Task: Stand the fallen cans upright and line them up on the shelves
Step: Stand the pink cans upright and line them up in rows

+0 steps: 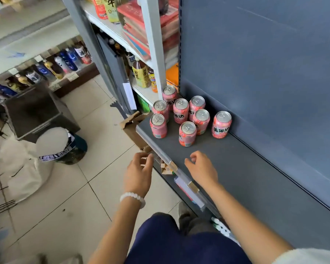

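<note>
Several pink drink cans (187, 133) stand upright in a loose cluster at the far left end of a dark grey shelf (246, 178). One can (221, 124) stands a little apart to the right, near the shelf's back panel. My right hand (202, 167) hovers over the shelf's front part, fingers loosely curled and holding nothing, a short way before the nearest can. Off the shelf's front edge, over the floor, my left hand (139, 172) is open and empty, with a white bead bracelet (132, 198) on its wrist.
A clear price rail (166, 155) runs along the shelf front. A torn cardboard box (131, 126) sits below the shelf's left end. White racks with bottles (141, 73) stand beyond it. On the tiled floor at left lie a white bag (23, 164) and a dark bin (38, 111).
</note>
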